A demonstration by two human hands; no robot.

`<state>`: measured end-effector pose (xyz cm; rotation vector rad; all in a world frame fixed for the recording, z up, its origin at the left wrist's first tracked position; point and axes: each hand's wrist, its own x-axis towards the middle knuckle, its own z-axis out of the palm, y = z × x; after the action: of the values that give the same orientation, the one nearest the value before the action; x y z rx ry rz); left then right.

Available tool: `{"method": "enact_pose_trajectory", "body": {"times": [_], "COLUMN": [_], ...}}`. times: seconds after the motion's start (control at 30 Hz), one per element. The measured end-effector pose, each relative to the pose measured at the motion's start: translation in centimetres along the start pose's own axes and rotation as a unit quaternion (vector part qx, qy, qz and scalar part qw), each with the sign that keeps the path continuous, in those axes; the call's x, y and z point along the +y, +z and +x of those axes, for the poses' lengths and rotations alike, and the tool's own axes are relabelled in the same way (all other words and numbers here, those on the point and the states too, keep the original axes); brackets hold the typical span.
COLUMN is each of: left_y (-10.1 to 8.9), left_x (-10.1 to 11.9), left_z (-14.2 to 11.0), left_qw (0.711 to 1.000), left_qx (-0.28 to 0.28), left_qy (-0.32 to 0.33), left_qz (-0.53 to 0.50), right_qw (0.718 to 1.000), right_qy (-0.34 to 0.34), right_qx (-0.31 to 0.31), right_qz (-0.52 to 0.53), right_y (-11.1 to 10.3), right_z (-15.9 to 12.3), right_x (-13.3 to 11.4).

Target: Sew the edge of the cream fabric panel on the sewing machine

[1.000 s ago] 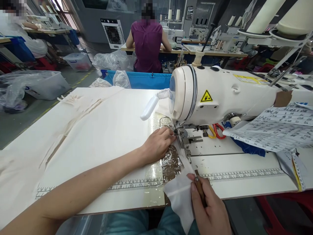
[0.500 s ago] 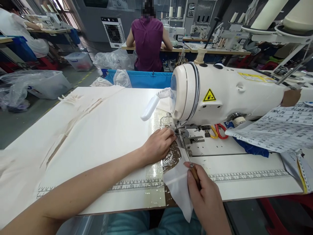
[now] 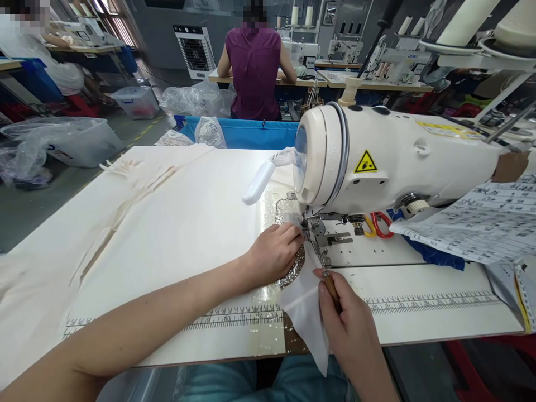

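A white sewing machine (image 3: 377, 162) reaches in from the right over the table. Beside its presser foot, my left hand (image 3: 276, 252) has its fingers curled together on a piece of thin white fabric (image 3: 305, 312). The fabric hangs over the front table edge toward my lap, and a little of it shows behind the foot. In my right hand (image 3: 349, 318) is an awl (image 3: 332, 287) with a wooden handle, its metal shaft pointing forward to the fabric near the foot. My left fingertips are partly hidden at the needle area.
Red- and yellow-handled scissors (image 3: 380, 224) lie behind the foot, beside a handwritten paper sheet (image 3: 473, 223). Cream fabric (image 3: 104, 234) spreads over the table's left side. A ruler strip (image 3: 226, 317) runs along the front. A person in purple (image 3: 255, 67) sits ahead.
The white fabric has slid slightly forward under the foot, with more showing behind it. My left hand has shifted a little right. The view has moved slightly; the awl stays in my right hand.
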<state>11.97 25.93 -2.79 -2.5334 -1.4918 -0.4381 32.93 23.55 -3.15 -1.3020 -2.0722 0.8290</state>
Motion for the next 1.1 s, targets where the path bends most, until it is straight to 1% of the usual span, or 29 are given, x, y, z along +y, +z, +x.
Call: {"method": "enact_pose_trajectory", "body": {"times": [0.13,0.27,0.47,0.57,0.67,0.8,0.87,0.93,1.03,1.1], "left_y": [0.2,0.5,0.3,-0.1,-0.3,0.4,0.8,1.0,1.2,1.4], "left_x": [0.0,-0.2,-0.3,0.1,0.6,0.9,0.8,0.4,-0.6,-1.2], "left_z": [0.1,0.1,0.7,1.5,2.2,2.6,2.5,2.2,1.8,1.5], "left_qw": [1.000,1.000,0.999,0.998,0.998,0.997,0.996,0.993,0.977,0.971], "left_qx": [-0.013,-0.014,-0.001,-0.020,-0.038,0.001,0.016,0.032,0.073,0.088], "left_qy": [-0.013,-0.016,-0.034,-0.038,-0.046,-0.063,-0.078,-0.115,-0.159,-0.156], "left_qz": [0.018,0.019,-0.025,-0.034,-0.004,0.043,0.035,-0.009,-0.119,-0.159], "right_qw": [1.000,1.000,0.998,0.996,0.993,0.989,0.989,0.991,0.991,0.986], "right_qy": [-0.008,-0.026,-0.057,-0.074,-0.097,-0.134,-0.129,-0.098,-0.057,-0.072], "right_qx": [0.003,0.010,0.020,0.036,0.060,0.057,0.057,0.061,0.066,0.078], "right_qz": [0.002,0.008,0.030,0.022,0.008,-0.018,-0.042,-0.073,-0.106,-0.128], "right_y": [0.1,0.1,-0.4,-0.4,0.0,0.6,0.4,0.0,-0.6,-0.6], "right_z": [0.1,-0.2,-0.6,-0.8,-1.2,-2.2,-2.6,-2.8,-2.3,-1.5], "right_x": [0.1,-0.2,-2.0,-2.9,-3.4,-3.5,-3.1,-2.4,-0.9,0.1]}}
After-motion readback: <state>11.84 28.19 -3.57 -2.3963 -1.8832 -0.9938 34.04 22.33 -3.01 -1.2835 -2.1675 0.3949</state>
